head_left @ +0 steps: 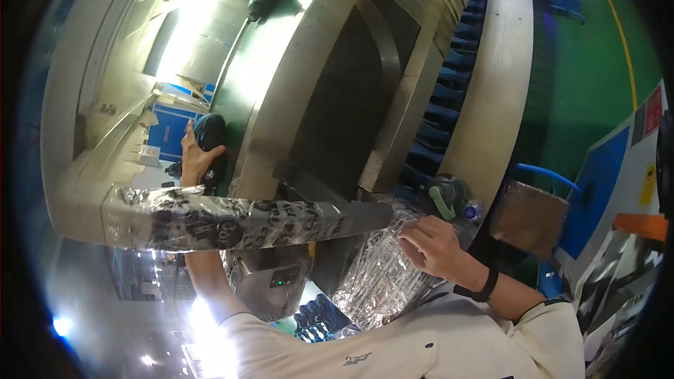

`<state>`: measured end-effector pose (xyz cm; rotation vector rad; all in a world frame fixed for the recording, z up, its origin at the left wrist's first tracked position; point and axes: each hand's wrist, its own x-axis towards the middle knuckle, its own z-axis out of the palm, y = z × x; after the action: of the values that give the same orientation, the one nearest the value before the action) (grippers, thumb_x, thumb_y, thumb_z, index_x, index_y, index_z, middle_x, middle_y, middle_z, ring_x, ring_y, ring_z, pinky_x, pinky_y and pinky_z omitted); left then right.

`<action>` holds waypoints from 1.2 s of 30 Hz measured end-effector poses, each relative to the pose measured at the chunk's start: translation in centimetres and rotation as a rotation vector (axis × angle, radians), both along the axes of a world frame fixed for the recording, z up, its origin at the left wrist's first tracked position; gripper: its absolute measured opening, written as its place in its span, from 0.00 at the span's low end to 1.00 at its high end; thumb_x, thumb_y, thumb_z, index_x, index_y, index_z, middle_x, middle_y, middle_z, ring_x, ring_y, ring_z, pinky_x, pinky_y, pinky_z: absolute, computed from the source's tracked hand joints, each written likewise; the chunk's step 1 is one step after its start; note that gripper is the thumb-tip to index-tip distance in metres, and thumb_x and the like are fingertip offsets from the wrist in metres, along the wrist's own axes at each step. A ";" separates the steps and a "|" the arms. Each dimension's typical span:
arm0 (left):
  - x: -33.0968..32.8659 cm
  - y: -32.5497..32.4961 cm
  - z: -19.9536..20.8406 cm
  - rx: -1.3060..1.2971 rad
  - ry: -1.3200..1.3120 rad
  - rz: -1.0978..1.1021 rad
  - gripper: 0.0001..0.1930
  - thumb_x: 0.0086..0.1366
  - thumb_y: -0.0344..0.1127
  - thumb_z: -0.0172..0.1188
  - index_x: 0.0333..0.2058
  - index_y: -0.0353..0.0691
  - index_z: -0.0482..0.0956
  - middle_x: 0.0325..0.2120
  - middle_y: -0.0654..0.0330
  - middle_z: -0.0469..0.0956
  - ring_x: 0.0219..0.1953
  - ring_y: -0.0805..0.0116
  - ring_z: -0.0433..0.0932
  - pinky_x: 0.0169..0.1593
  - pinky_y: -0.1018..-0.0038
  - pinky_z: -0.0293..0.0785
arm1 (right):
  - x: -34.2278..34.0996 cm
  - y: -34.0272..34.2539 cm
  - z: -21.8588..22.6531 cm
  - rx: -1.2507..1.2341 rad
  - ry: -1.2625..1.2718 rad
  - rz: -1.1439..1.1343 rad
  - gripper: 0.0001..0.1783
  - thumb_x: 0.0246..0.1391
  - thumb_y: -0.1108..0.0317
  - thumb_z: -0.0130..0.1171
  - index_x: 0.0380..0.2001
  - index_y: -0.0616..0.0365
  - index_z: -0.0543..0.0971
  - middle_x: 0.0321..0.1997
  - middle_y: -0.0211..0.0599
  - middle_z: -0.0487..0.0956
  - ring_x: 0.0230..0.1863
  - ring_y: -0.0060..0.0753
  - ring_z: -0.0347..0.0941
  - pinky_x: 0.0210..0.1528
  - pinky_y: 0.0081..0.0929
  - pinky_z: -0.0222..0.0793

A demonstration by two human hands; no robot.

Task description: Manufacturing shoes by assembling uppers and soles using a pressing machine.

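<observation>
Pinching crinkled clear plastic film point(379, 274) with right hand point(435, 245), close against chest.

Head view: lying just left of and under that hand, trailing down toward the cream shirt point(421, 351). Far nearer than left hand point(196, 158), closed around a dark blue bundle point(210, 133) well off beyond a long horizontal film-wrapped steel bar point(246, 221).

Green floor point(583, 63) with yellow line point(621, 35) on my right, big stainless machine housing point(295, 77) ahead, harsh glare point(186, 21) upper left
</observation>
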<state>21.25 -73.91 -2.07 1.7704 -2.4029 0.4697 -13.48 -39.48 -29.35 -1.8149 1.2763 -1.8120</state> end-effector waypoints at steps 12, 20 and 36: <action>2.6 17.7 2.8 -0.531 -0.546 -0.329 0.50 0.47 0.42 0.73 0.65 0.34 0.55 0.44 0.44 0.73 0.49 0.45 0.72 0.55 0.54 0.69 | 0.6 0.5 -0.1 -0.059 -0.035 0.084 0.12 0.39 0.77 0.68 0.29 0.59 0.77 0.29 0.40 0.79 0.28 0.44 0.75 0.30 0.36 0.71; -10.1 40.1 1.0 -0.651 0.605 -0.424 0.58 0.38 0.36 0.79 0.67 0.35 0.52 0.52 0.52 0.68 0.55 0.56 0.69 0.57 0.62 0.69 | 0.6 1.3 0.6 -0.058 0.067 0.139 0.26 0.43 0.68 0.70 0.48 0.57 0.75 0.43 0.44 0.80 0.42 0.47 0.78 0.45 0.35 0.74; -9.5 45.3 -17.2 0.898 1.776 0.249 0.28 0.67 0.47 0.59 0.57 0.32 0.69 0.45 0.53 0.79 0.44 0.62 0.81 0.50 0.66 0.78 | 4.5 9.6 2.2 0.161 -0.150 0.518 0.42 0.39 0.65 0.69 0.60 0.64 0.67 0.53 0.56 0.76 0.56 0.56 0.73 0.58 0.41 0.68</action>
<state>11.73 -28.57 -19.25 1.3637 -0.9654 -1.6446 -8.95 -29.86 -27.18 -1.6847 0.7763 -1.4791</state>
